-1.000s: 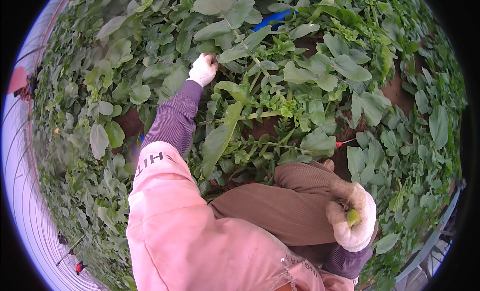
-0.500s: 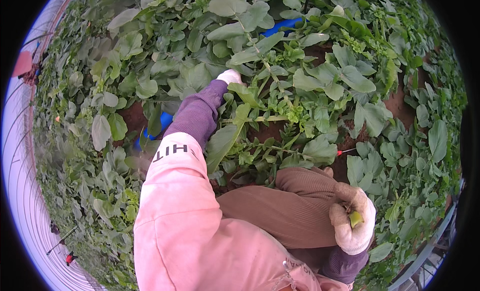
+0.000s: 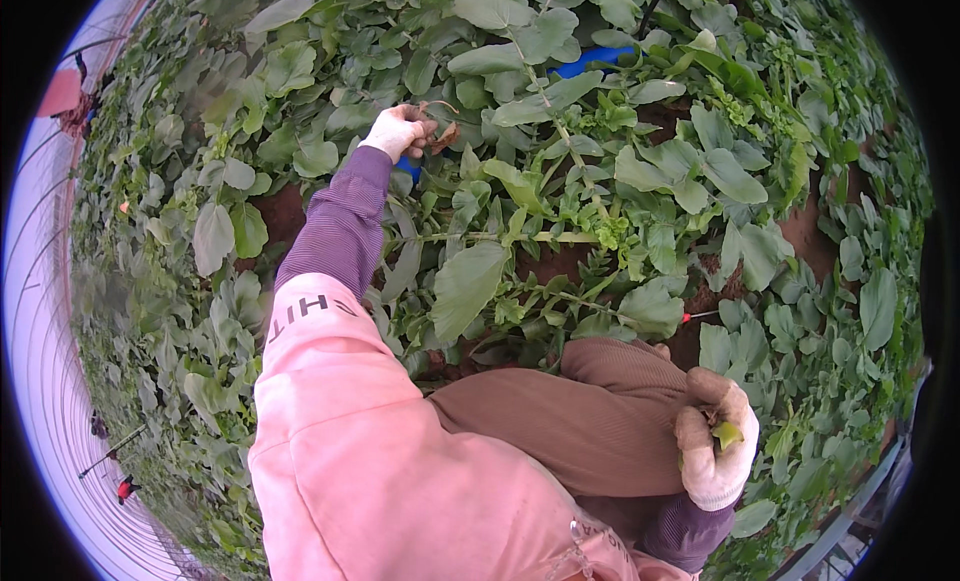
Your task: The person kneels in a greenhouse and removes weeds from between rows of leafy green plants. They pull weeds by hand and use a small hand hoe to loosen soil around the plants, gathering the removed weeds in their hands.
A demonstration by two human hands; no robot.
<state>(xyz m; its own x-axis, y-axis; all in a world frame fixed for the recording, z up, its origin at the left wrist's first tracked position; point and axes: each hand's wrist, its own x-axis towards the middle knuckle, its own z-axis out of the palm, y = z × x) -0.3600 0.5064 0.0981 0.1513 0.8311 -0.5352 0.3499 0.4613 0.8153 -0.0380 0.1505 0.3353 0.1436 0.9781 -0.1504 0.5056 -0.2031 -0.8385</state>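
Observation:
My left hand (image 3: 402,133), in a white glove with soiled fingertips, is reached out over the leafy plants. It pinches a dry brown leaf (image 3: 445,138) with a thin curled stem. Close to my right knee, my right hand (image 3: 717,446) is curled in a dirty white glove, palm side up. Its fingers close round a small clump of withered leaves (image 3: 727,435), of which a yellow-green piece shows. The rest of that clump is hidden by the fingers. Below the left hand lie broad green leaves (image 3: 470,281) on long stalks.
Dense green plants surround me, with reddish-brown soil (image 3: 803,231) in gaps. Blue pieces (image 3: 592,61) show among the leaves. A small red-tipped thing (image 3: 687,317) stands near my knee. White curved sheeting (image 3: 45,381) runs along the left, and a pale rail (image 3: 850,501) at lower right.
My left hand has come up out of the foliage and moved left, with the dry leaf now showing in its fingers. My right hand keeps its curled hold.

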